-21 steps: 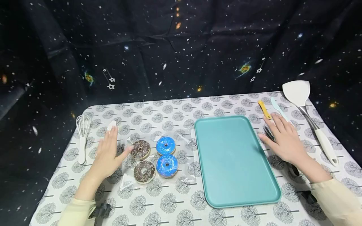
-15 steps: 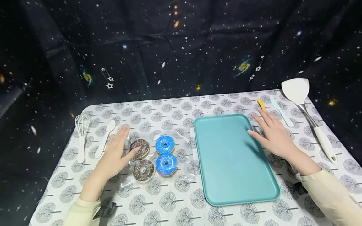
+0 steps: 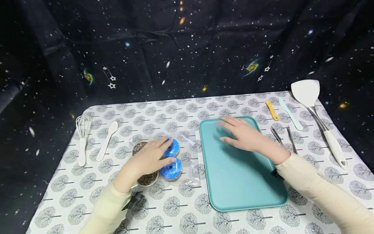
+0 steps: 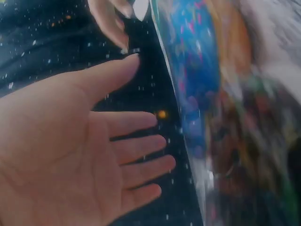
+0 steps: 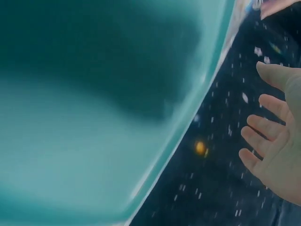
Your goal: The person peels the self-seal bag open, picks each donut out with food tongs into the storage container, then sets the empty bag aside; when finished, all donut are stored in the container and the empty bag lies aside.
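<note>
Two blue-glazed donuts and two chocolate ones lie in a clear plastic bag on the tree-patterned tablecloth. My left hand is spread flat over them with straight fingers and hides much of the chocolate pair; I cannot tell whether it touches them. In the left wrist view its open palm faces a blurred blue donut. My right hand hovers flat over the far part of a bare teal tray. The right wrist view shows that hand open beside the tray.
A white whisk and white spoon lie at the left. Right of the tray are metal tongs, a yellow tool, a pale blue spreader and a white turner. Dark starry cloth backs the table.
My left hand slid right from beside the donuts to over them. My right hand moved left from the table beside the tray to above the tray, uncovering the tongs.
</note>
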### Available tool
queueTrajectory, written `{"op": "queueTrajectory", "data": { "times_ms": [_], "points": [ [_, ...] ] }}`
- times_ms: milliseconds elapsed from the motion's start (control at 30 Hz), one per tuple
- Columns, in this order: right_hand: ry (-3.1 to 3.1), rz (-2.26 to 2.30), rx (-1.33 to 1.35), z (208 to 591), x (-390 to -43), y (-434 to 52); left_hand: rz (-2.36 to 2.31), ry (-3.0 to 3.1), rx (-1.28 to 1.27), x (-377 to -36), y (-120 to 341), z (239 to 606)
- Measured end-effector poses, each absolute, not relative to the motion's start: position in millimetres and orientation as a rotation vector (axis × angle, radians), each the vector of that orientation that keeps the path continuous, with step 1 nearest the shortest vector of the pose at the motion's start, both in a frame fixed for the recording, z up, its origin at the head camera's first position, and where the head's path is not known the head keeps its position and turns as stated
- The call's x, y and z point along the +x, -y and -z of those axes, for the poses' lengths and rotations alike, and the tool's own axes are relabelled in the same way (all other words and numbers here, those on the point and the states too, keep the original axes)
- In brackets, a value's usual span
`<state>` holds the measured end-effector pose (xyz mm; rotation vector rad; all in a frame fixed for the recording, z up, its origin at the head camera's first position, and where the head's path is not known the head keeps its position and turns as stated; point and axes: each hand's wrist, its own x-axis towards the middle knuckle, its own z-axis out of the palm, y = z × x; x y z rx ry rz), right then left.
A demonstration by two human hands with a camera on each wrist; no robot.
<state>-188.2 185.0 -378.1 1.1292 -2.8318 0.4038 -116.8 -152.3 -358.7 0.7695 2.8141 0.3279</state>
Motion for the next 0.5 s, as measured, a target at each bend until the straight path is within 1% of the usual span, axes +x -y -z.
{"op": "queueTrajectory", "data": {
  "times_ms": [133, 233, 400, 500],
  "points": [
    [2.790, -0.383, 1.297, 381.2, -195.1, -155.5, -0.216, -2.746, 0.758, -120.6, 136.1, 359.2],
    [2.765, -0.394, 1.394, 382.7, -201.7, -136.0, -0.172, -2.711, 0.672, -121.1, 127.4, 358.2],
    [2.826, -0.391, 1.441, 382.7, -216.6, -111.0, -0.189, -2.665, 0.472, -120.2, 119.7, 358.4],
    [2.869, -0.362, 1.457, 383.6, -224.3, -99.4, -0.224, -2.636, 0.418, -118.7, 117.7, 360.5]
  ]
}}
